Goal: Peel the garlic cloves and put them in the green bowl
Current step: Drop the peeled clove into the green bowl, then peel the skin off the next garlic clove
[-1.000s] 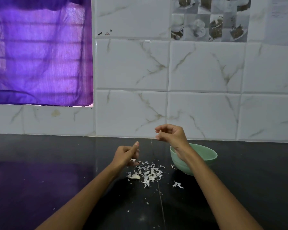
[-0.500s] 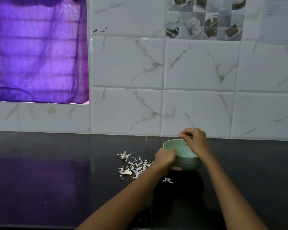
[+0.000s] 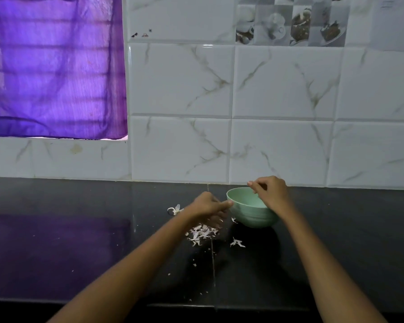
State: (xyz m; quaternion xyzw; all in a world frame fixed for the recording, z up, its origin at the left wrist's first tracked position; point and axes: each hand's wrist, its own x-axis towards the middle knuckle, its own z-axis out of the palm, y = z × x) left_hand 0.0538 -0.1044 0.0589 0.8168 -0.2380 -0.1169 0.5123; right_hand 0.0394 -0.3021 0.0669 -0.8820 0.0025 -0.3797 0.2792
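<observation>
The green bowl (image 3: 252,214) is a smooth, matte, round-bodied vessel with a thin rim, standing upright on the glossy black table (image 3: 79,252) near the tiled wall (image 3: 282,82), whose white tiles carry faint brown marble veining. Just left of and in front of the bowl lies a loose heap of garlic skins (image 3: 202,233), thin, papery, pale flakes with curled and torn edges; a few stray flakes lie apart toward the near edge, and a wispy white stem piece (image 3: 175,209) sits beside the left wrist. No peeled clove can be made out inside the bowl from this angle. The left hand (image 3: 208,205) reaches across the skins, its thumb tip touching the bowl's left rim from outside while the other fingers curl underneath above the flakes; whether that grip encloses anything cannot be told. The right hand (image 3: 272,191) hovers over the far right rim of the bowl, its grip drawn together with curled fingers and fingertips pinched toward the thumb above the opening; whatever lies between them is too small to see. A sheer purple curtain (image 3: 54,66) with a crinkled weave hangs at the left and is mirrored dimly in the polished tabletop.
</observation>
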